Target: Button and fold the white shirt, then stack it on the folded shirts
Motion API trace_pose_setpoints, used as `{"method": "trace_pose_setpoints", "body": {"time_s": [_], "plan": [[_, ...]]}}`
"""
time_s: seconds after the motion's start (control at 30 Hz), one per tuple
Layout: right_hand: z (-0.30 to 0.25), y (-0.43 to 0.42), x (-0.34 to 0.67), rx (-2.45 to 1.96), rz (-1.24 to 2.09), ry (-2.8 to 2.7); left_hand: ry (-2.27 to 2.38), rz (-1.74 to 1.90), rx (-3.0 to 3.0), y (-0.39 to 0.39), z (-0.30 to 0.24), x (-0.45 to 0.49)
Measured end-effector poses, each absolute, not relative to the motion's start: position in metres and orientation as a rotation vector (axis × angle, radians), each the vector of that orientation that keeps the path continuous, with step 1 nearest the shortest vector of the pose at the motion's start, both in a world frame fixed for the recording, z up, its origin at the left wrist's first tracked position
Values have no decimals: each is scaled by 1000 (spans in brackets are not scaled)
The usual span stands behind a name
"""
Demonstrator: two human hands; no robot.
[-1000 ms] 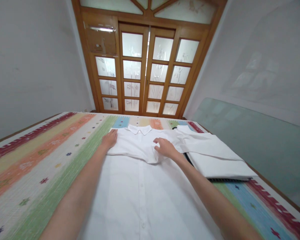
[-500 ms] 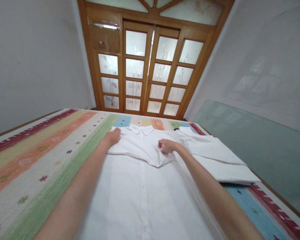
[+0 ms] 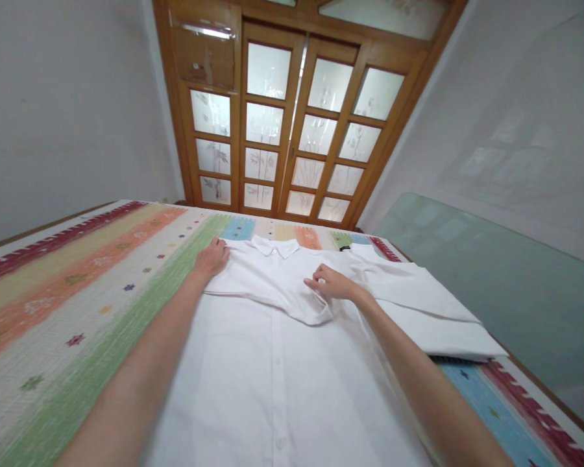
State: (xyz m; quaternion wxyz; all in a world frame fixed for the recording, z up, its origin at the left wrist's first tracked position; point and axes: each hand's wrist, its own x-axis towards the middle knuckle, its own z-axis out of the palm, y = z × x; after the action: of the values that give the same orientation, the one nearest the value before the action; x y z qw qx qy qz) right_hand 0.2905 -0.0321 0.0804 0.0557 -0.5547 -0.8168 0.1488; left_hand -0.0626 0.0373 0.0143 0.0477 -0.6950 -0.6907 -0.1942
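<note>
White cloth is spreading over the middle of the striped cover [image 3: 85, 311]: a button-front shirt [image 3: 277, 383] is lying with its collar [image 3: 275, 249] towards the far edge, one sleeve [image 3: 267, 287] running across its chest. The left hand [image 3: 213, 257] is resting at the shoulder beside that sleeve; I cannot tell whether it is gripping. The right hand [image 3: 333, 283] is curling narrowly by the sleeve's end, its hold unclear. Folded white fabric [image 3: 433, 327] is lying along the right edge.

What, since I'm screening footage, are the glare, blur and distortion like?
Head view: the glass panes are brightly backlit; same view: pale glare patches show on the right wall; same view: the door frame flares toward the top, suggesting lens distortion; same view: the white shirt looks soft near the bottom edge.
</note>
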Motion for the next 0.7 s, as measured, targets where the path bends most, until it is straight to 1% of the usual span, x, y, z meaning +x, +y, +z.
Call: {"method": "trace_pose_setpoints", "body": {"time_s": [0.1,0.17,0.33,0.53,0.63,0.7], "plan": [[85,-38,291,-1716,671,-2390,-2165,-749,-2163,43,14,-68],[88,-40,295,-1714,709,-2312,-2205,-836,-2201,49,16,-73],[98,-41,316,-1529,451,-2171,-2263,-938,-2224,69,30,-93],[106,-38,346,-1347,273,-2056,-2387,-1025,-2116,83,38,-120],[94,-27,357,-1421,186,-1990,-2425,-1023,-2090,84,35,-129],[79,-16,362,-1576,181,-1944,-2421,-1024,-2076,84,32,-132]]}}
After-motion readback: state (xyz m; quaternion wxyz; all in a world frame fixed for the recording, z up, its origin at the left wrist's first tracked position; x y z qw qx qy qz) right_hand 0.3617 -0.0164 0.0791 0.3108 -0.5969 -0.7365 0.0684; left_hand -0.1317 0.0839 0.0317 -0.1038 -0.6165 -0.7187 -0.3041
